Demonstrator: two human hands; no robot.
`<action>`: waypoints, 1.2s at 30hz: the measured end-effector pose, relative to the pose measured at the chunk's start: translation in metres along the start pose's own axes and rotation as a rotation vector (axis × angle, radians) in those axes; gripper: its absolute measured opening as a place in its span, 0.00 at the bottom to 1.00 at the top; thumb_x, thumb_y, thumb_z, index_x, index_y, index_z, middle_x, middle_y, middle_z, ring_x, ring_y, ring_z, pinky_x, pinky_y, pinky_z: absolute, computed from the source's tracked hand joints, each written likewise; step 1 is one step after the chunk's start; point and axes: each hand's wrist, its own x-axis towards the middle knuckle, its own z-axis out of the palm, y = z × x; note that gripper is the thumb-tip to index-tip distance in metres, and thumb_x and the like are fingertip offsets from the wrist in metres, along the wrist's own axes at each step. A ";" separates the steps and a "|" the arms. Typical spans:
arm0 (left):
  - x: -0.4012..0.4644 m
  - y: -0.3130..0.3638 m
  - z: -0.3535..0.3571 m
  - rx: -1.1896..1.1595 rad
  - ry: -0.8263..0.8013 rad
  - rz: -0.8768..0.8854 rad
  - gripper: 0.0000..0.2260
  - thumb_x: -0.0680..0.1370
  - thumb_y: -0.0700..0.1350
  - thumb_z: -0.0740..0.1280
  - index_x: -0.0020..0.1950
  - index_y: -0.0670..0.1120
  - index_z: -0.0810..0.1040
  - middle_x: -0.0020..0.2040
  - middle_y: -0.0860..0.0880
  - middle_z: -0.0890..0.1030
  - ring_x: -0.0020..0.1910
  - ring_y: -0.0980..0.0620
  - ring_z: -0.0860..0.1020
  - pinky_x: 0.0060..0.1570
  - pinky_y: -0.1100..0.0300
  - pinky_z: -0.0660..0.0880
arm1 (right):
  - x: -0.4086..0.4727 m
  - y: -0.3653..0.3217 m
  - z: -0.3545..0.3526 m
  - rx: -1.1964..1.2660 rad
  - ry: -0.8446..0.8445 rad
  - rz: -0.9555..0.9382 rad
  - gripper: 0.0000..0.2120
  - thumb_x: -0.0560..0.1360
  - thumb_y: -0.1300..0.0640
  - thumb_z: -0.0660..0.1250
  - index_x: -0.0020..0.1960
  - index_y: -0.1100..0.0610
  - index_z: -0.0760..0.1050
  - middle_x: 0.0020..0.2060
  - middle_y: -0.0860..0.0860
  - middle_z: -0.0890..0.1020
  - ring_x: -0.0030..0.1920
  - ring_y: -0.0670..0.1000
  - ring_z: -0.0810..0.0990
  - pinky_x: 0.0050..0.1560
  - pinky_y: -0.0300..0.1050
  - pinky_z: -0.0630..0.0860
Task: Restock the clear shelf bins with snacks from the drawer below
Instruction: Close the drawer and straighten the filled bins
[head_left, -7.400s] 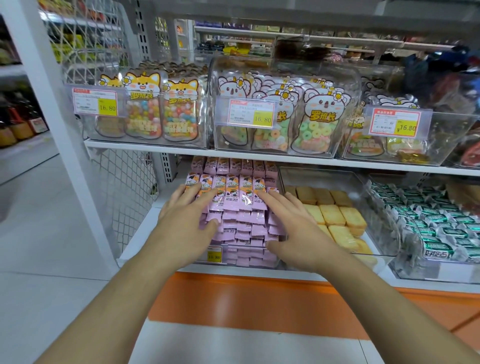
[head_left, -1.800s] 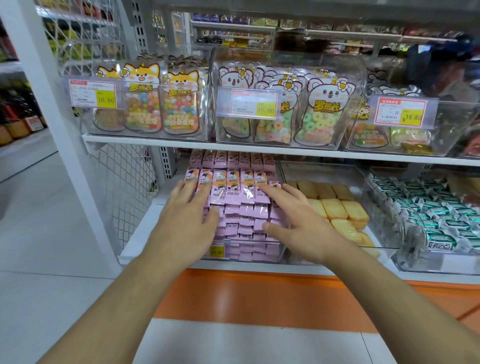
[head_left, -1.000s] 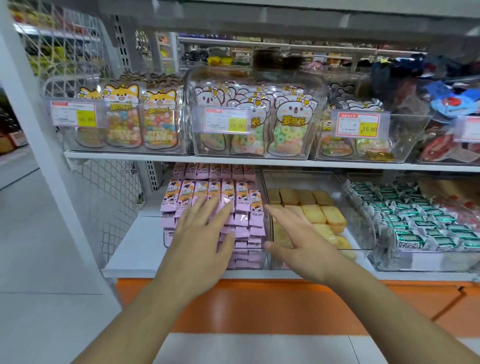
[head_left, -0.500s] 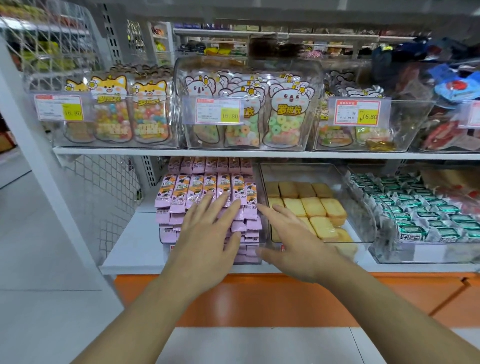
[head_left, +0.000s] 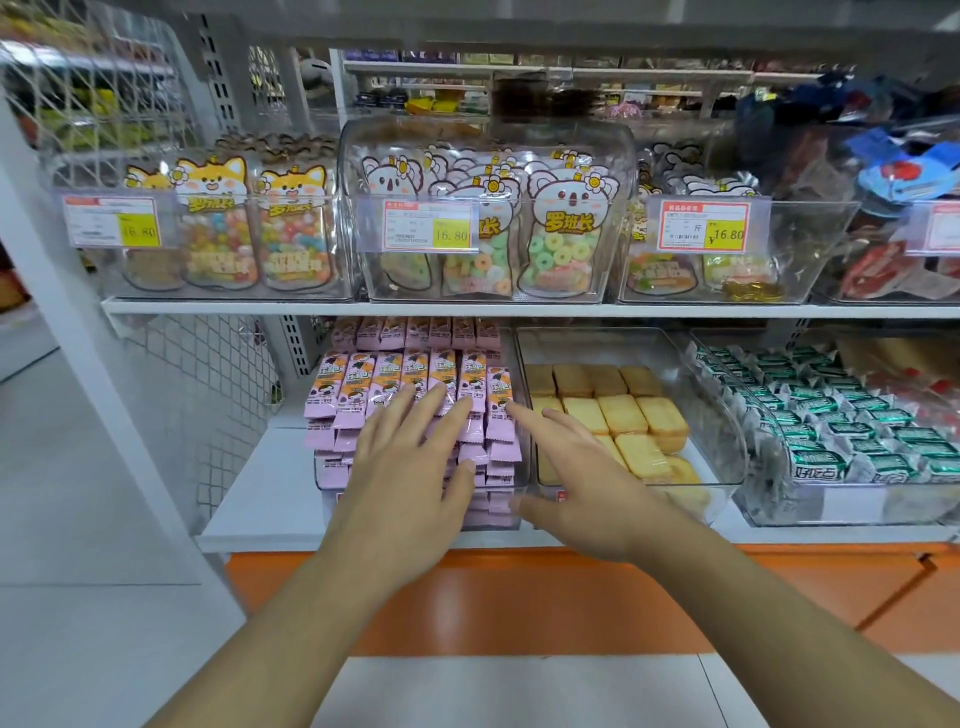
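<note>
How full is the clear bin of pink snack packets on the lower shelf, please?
Full to overflowing: the pink snack packets are stacked above the clear bin's rim, with the left hand flat on top.

Two hands are seen, the left hand (head_left: 410, 467) and right hand (head_left: 587, 483). Seven pink snack packs (head_left: 410, 376) can be counted across the front top row, six more behind. About eleven yellow cakes (head_left: 618, 415) are visible. Three full price tags (head_left: 428, 226) are shown, a fourth cut off. Green packets (head_left: 831, 415): too many to count.
</note>
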 end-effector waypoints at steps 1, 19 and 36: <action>0.000 0.000 0.000 -0.002 0.002 0.000 0.27 0.83 0.59 0.52 0.83 0.59 0.57 0.84 0.56 0.53 0.83 0.51 0.44 0.82 0.49 0.43 | 0.001 -0.001 0.000 0.004 -0.001 -0.002 0.45 0.77 0.45 0.72 0.83 0.34 0.46 0.82 0.36 0.54 0.82 0.40 0.41 0.82 0.55 0.56; 0.005 0.002 0.003 0.046 -0.016 -0.001 0.27 0.85 0.60 0.53 0.84 0.61 0.51 0.85 0.57 0.51 0.83 0.51 0.41 0.81 0.49 0.38 | 0.018 -0.004 0.003 0.010 0.023 0.041 0.48 0.70 0.47 0.74 0.80 0.32 0.49 0.81 0.46 0.57 0.83 0.51 0.48 0.79 0.59 0.60; 0.010 -0.042 -0.018 0.002 0.019 -0.194 0.30 0.82 0.61 0.50 0.84 0.57 0.54 0.85 0.52 0.52 0.83 0.48 0.43 0.81 0.48 0.41 | 0.045 -0.027 0.005 0.018 0.040 -0.067 0.47 0.75 0.51 0.74 0.83 0.39 0.49 0.83 0.41 0.54 0.82 0.41 0.41 0.81 0.52 0.55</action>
